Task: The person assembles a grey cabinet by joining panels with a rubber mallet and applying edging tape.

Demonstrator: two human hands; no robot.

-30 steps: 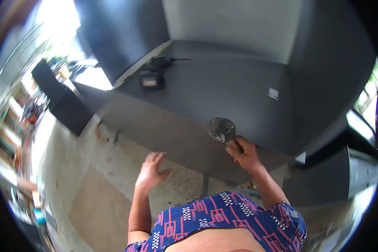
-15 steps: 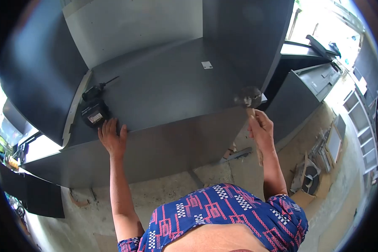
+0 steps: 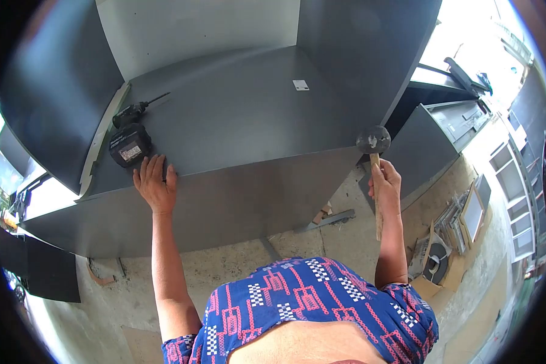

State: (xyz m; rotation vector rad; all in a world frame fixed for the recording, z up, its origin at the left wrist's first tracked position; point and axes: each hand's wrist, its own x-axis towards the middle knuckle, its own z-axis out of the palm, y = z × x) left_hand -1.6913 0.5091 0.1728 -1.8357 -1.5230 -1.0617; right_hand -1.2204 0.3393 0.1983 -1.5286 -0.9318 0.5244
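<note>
My right hand is wrapped around the wooden handle of a mallet, whose dark round head overlaps the front right corner of a grey cabinet. At the left, my left hand lies with fingers spread on the cabinet's front edge. Its fingertips reach right up to the battery end of a cordless drill, which lies on the grey panel with its bit pointing to the back right. A small white plate with dark dots rests farther back on that panel.
Tall grey side panels flank the cabinet, with a pale back panel behind. Another grey cabinet stands to the right. On the concrete floor are a cardboard box, leaning framed pieces and a grey strip.
The mallet has shifted slightly right and its head shows sharper now. My left hand keeps its place by the drill, while the whole view has tilted a little.
</note>
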